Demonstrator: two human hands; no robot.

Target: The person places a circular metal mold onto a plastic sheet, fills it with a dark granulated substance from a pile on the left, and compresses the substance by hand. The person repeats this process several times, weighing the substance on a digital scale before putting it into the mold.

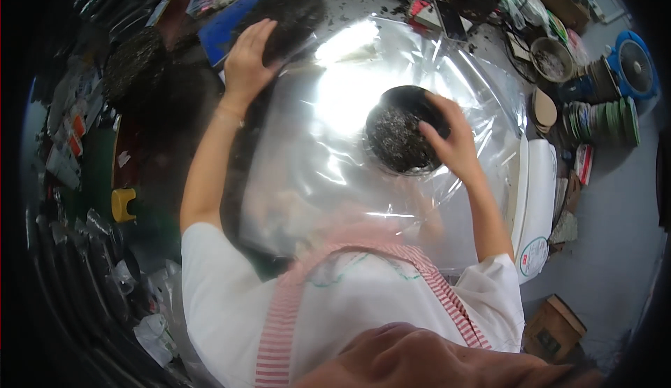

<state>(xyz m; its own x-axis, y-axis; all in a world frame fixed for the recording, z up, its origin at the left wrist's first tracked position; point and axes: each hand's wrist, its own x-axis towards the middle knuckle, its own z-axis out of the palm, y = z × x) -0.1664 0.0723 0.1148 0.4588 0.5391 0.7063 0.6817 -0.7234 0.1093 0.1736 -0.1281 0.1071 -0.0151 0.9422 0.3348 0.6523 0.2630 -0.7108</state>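
Observation:
My right hand (453, 139) grips the rim of a round black bowl (414, 94), thumb on the inside and fingers over the far side. Dark, glistening, crumbly material (401, 133) partly fills the bowl. Beneath it spreads a large sheet of clear plastic film (309, 168), shiny and creased. My left hand (249, 60) is stretched out at the upper left with its thumb apart and nothing seen in its grasp. It lies beside a dark round mass (291, 15) and the edge of a blue panel (220, 31); whether it touches either is unclear.
Dark heaped material (136, 63) lies left. A white appliance (534, 204) stands along the right edge of the film. Farther right are a blue fan (633, 64), stacked green-edged discs (600, 120) and a metal bowl (551, 60). A phone-like dark slab (451, 21) lies at the back.

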